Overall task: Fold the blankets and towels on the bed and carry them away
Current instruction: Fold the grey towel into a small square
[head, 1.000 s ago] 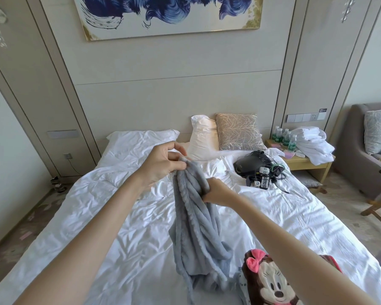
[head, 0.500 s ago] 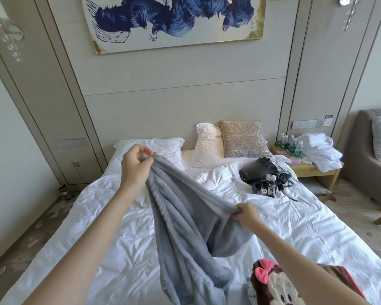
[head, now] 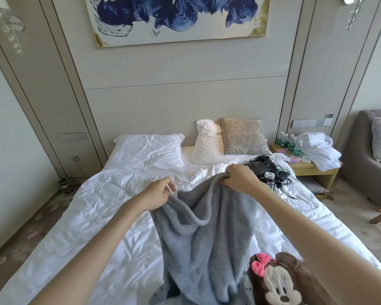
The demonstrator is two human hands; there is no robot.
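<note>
You hold the grey blanket [head: 207,238] up by its top edge over the middle of the bed [head: 86,216]. Your 2 hands are apart: the left hand [head: 157,195] pinches 1 end of the edge, and the right hand [head: 240,178], higher and further forward, is clenched on a bunched part. The edge sags in a loop between them, and the rest hangs to the duvet at the near edge.

Just right of its lower end lies a brown cartoon-mouse plush [head: 277,285] with a pink bow, partly under your right forearm. Beyond your right hand sits a black device [head: 264,168] with tangled cables; its white tags are too small to read. So are the green bottle labels [head: 291,143] on the nightstand [head: 312,167], beside piled white towels [head: 319,148].

The bed's left half is open duvet, with bare floor along its left side.
</note>
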